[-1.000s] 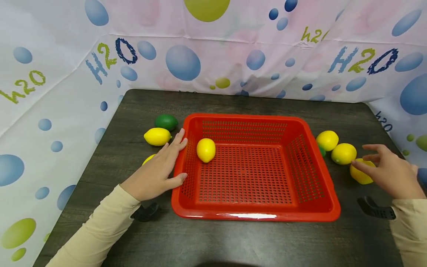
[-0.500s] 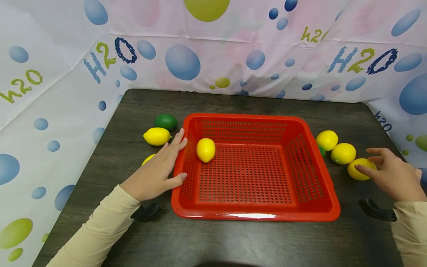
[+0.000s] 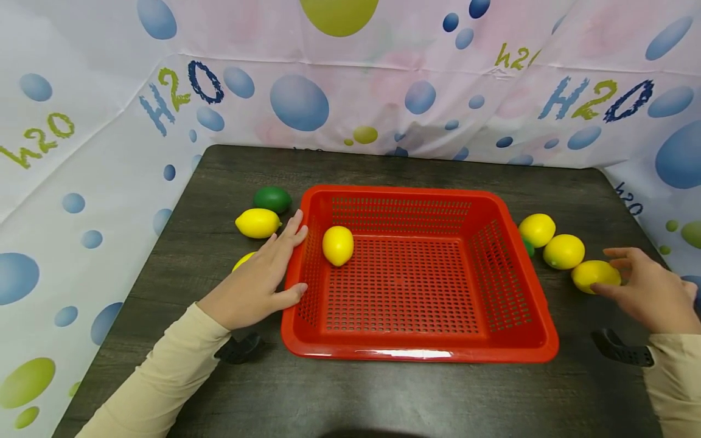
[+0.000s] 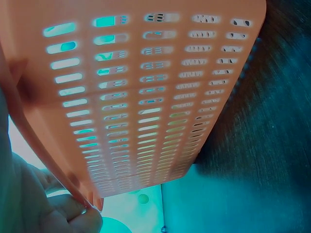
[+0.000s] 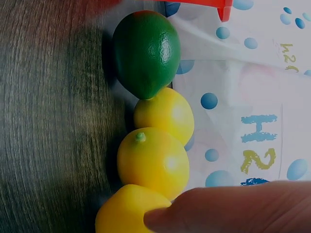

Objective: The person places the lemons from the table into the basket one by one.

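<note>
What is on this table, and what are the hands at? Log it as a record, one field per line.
Surface: dark wood-grain table
Container: red perforated basket
In basket: one lemon, near the left wall
Left of basket: green fruit, yellow lemon, third yellow fruit mostly hidden
Right of basket: row of another green fruit and three lemons
Left hand: on the basket's left rim
Right hand: at the row's end lemon, thumb overlapping it; grip unclear
Backdrop: printed cloth
</note>
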A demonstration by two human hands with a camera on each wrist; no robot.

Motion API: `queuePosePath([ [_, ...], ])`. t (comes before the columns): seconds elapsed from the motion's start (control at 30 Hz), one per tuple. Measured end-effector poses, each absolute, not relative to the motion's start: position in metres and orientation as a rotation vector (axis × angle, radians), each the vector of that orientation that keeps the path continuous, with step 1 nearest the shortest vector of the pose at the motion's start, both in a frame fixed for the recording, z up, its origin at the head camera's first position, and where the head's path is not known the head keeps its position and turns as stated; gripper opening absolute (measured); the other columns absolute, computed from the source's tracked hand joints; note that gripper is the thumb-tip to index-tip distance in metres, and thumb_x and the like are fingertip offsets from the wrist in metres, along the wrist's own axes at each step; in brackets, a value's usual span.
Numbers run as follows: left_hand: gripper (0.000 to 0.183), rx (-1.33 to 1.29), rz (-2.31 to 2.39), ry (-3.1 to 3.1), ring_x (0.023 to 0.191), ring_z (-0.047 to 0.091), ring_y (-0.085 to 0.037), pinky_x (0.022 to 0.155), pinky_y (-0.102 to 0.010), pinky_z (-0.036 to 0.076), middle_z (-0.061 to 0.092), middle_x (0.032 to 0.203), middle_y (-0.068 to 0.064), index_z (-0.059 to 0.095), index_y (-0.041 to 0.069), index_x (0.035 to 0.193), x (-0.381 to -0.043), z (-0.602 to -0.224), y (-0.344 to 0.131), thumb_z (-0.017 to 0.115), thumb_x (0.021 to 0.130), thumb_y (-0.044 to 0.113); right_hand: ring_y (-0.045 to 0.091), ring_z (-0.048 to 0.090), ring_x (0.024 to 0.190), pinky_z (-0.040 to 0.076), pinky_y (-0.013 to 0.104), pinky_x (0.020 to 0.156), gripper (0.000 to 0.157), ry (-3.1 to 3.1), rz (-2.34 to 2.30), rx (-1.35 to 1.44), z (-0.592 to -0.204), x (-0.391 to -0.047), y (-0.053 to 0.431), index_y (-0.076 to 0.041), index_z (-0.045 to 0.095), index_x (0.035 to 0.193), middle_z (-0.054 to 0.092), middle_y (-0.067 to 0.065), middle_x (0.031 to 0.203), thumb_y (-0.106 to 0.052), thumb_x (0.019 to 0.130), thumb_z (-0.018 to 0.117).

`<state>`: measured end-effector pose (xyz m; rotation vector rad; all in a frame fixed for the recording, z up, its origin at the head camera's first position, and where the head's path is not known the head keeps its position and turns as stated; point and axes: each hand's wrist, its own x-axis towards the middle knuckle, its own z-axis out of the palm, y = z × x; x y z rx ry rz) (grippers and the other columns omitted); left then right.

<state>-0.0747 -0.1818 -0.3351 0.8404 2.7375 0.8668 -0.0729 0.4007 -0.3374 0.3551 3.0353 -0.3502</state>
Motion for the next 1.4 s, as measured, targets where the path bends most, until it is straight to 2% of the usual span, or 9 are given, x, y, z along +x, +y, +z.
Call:
queuePosePath([
  [0.4, 0.085, 0.842, 0.856, 2.740, 0.158, 0.003, -0.021, 0.126, -0.055, 0.011, -0.007, 0.173, -0.001, 0.013, 0.001, 0.164, -0.075, -0.333, -0.182, 0.060, 0.098, 0.028, 0.062, 0.047, 0.099, 0.017, 0.080, 0.094, 0.067, 3.028, -0.322, 0.391, -0.337, -0.070, 0.402, 0.019, 0.036, 0.135, 0.049, 0.046, 0.117, -0.002, 0.086, 0.075],
  [0.57, 0.086, 0.847, 0.862, 2.739, 0.158, 0.002, -0.021, 0.126, -0.055, 0.011, -0.007, 0.173, -0.001, 0.013, 0.001, 0.164, -0.076, -0.333, -0.182, 0.061, 0.098, 0.027, 0.063, 0.045, 0.104, 0.018, 0.081, 0.092, 0.074, 3.009, -0.348, 0.384, -0.341, -0.072, 0.406, 0.019, 0.034, 0.140, 0.049, 0.047, 0.119, -0.009, 0.087, 0.077],
  [0.9, 0.083, 0.876, 0.851, 2.754, 0.158, 0.003, -0.021, 0.126, -0.054, 0.011, -0.008, 0.173, -0.003, 0.015, -0.001, 0.163, -0.076, -0.335, -0.183, 0.060, 0.099, 0.027, 0.062, 0.044, 0.107, 0.024, 0.082, 0.085, 0.073, 3.010, -0.288, 0.348, -0.344, -0.071, 0.411, 0.020, 0.043, 0.133, 0.052, 0.045, 0.118, -0.022, 0.087, 0.080],
  [1.1, 0.084, 0.868, 0.850, 2.752, 0.158, 0.003, -0.021, 0.126, -0.053, 0.011, -0.008, 0.173, -0.002, 0.014, -0.001, 0.163, -0.075, -0.335, -0.182, 0.060, 0.099, 0.027, 0.060, 0.042, 0.105, 0.027, 0.080, 0.081, 0.063, 3.004, -0.254, 0.342, -0.346, -0.069, 0.413, 0.019, 0.049, 0.126, 0.052, 0.045, 0.115, -0.021, 0.087, 0.078],
  [1.23, 0.084, 0.870, 0.854, 2.751, 0.158, 0.003, -0.021, 0.126, -0.053, 0.011, -0.008, 0.173, -0.003, 0.014, -0.001, 0.163, -0.075, -0.334, -0.182, 0.060, 0.099, 0.027, 0.059, 0.042, 0.103, 0.028, 0.079, 0.080, 0.063, 2.996, -0.243, 0.351, -0.346, -0.068, 0.415, 0.018, 0.049, 0.126, 0.053, 0.045, 0.110, -0.021, 0.087, 0.078],
  [1.4, 0.084, 0.867, 0.864, 2.743, 0.158, 0.003, -0.021, 0.126, -0.054, 0.011, -0.008, 0.173, -0.003, 0.014, 0.000, 0.163, -0.074, -0.334, -0.183, 0.060, 0.099, 0.027, 0.060, 0.040, 0.105, 0.031, 0.077, 0.081, 0.065, 2.993, -0.231, 0.348, -0.344, -0.066, 0.411, 0.022, 0.049, 0.124, 0.051, 0.045, 0.114, -0.024, 0.088, 0.077],
])
